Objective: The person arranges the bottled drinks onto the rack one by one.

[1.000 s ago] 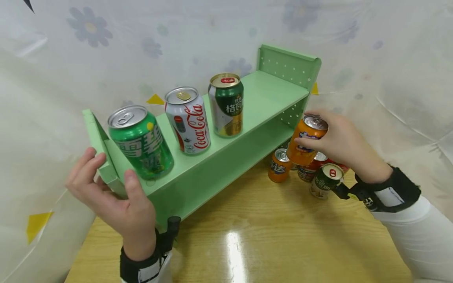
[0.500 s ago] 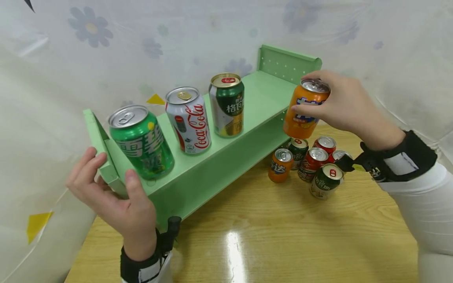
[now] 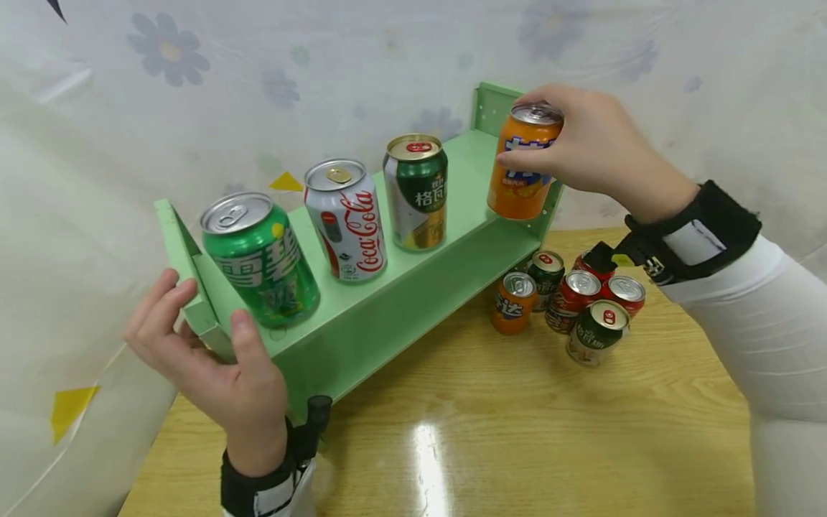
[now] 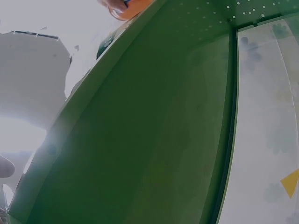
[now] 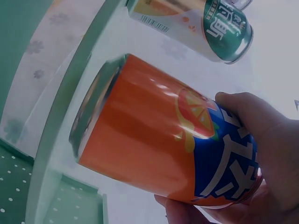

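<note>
My right hand (image 3: 588, 143) holds an upright orange soda can (image 3: 522, 183) by its upper part, thumb in front. The can is at the upper board's front edge, near the right end of the green two-tier shelf (image 3: 388, 309); I cannot tell if it touches the board. Along that board stand a green soda can (image 3: 261, 266), a white Coca-Cola can (image 3: 345, 222) and a green-and-white can (image 3: 416, 197). At the shelf's left end, my left hand (image 3: 213, 366) grips the end panel between thumb and fingers. The right wrist view shows the orange can (image 5: 145, 135) with fingers round its top.
On the wooden table (image 3: 517, 431), right of the shelf, several cans stand close together, among them an orange can (image 3: 513, 305), a red can (image 3: 571, 298) and a green-and-white can (image 3: 597, 334). A flower-patterned sheet (image 3: 349, 64) hangs behind.
My right hand has lifted the orange can up from above the table cans, then moved it left to the upper board. My left hand has stayed still.
</note>
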